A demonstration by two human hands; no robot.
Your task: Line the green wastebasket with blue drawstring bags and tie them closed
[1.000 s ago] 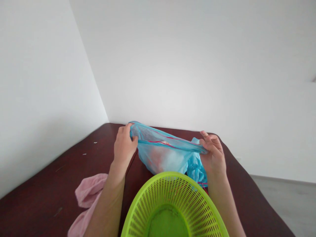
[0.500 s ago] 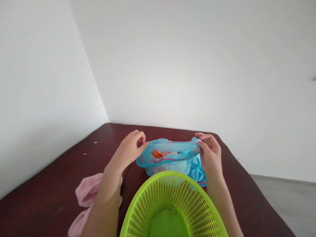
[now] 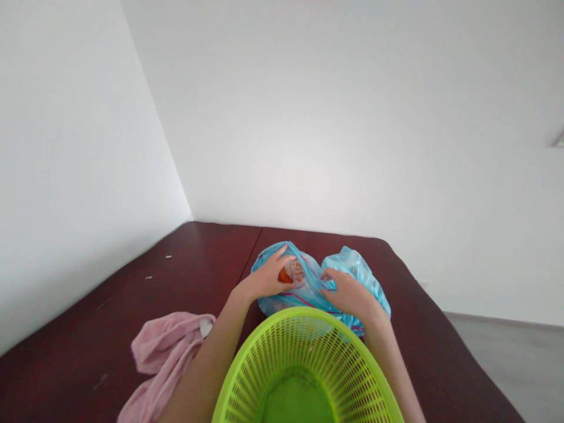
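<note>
A blue plastic bag [image 3: 315, 288] with pink-red lines lies on the dark red table behind a green basket [image 3: 238, 376]. Through its opening shows an orange and whitish thing [image 3: 296, 271] whose kind I cannot make out. At the bag's left side, my left hand [image 3: 268, 277] reaches into the opening with thumb and fingers apart, close to the orange thing. My right hand [image 3: 349, 292] rests against the bag's right side, its thumb and fingers also apart. More crumpled blue plastic [image 3: 359, 267] bulges behind my right hand.
A pink cloth [image 3: 165, 341] lies on the left of the table [image 3: 110, 329], partly behind my left forearm. Small pale scraps [image 3: 168, 256] are scattered near the left edge. White walls [image 3: 308, 117] stand along the left and back. Grey floor shows at the right.
Both hands have moved inward, toward each other. The bag's wide, stretched mouth has slackened and folded, and blue plastic now bulges out on the right. The basket stays put.
</note>
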